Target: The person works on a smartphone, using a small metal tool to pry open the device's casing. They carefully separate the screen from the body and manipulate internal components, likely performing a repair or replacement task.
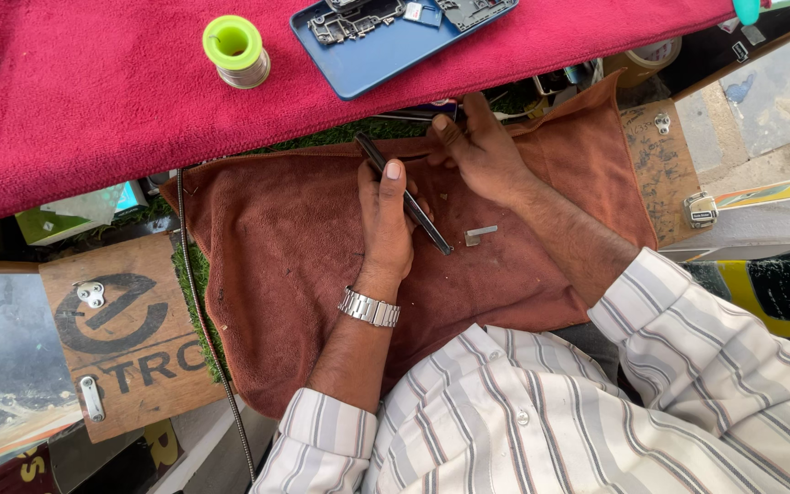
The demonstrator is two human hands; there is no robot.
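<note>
Landmark: lap cloth (pixel 322 274). On it, near the middle, left hand (pixel 384 224) with a slim tool (pixel 404 195) lying across it; right hand (pixel 479 151) at its far edge; small metal piece (pixel 480 235) just right of the tool tip. Beyond the cloth: solder spool (pixel 235 50) far-left, opened phone (pixel 395 32) far-centre, both on a towel (pixel 75 101). Cable (pixel 203 311) along the cloth's left edge.

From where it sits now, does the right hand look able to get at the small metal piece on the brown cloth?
Probably yes. The small metal piece lies bare on the brown cloth, just beside the right forearm, with nothing over it. The right hand rests at the cloth's far edge and would only need to draw back.
</note>
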